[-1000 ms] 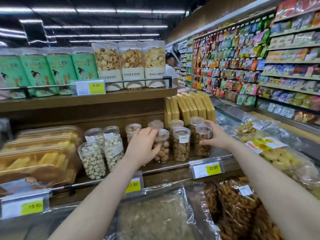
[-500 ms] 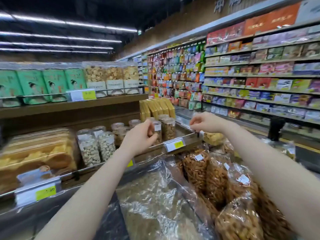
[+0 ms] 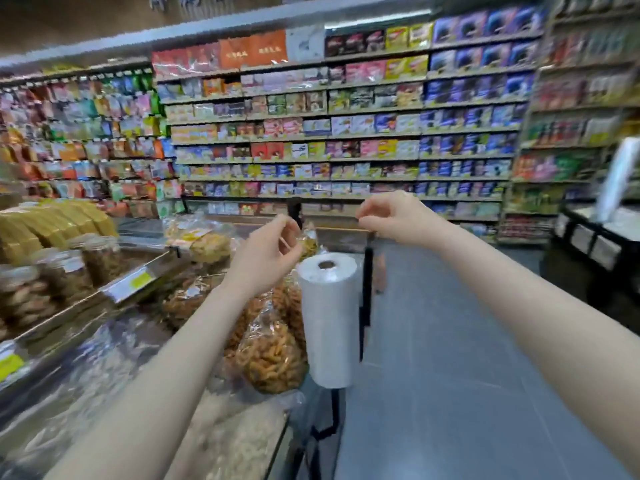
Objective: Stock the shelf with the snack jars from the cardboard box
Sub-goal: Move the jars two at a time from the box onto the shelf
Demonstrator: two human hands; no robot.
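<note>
The view is blurred by head motion. Clear snack jars (image 3: 59, 271) stand on the wooden shelf (image 3: 114, 289) at the far left, well away from both hands. My left hand (image 3: 266, 254) hangs in the air right of the shelf, fingers loosely curled with nothing in them. My right hand (image 3: 391, 216) is raised over the aisle, fingers apart and empty. No cardboard box is in view.
A roll of thin plastic bags (image 3: 329, 320) stands on a black stand beside the bulk snack bin (image 3: 270, 344). Bagged snacks (image 3: 201, 240) lie behind it. Grey aisle floor (image 3: 450, 341) stretches right; packed wall shelves (image 3: 346, 133) stand beyond.
Both hands have let go of the jars on the shelf and pulled back empty. My head has turned right, so the shelf slid to the left edge and the aisle came into view.
</note>
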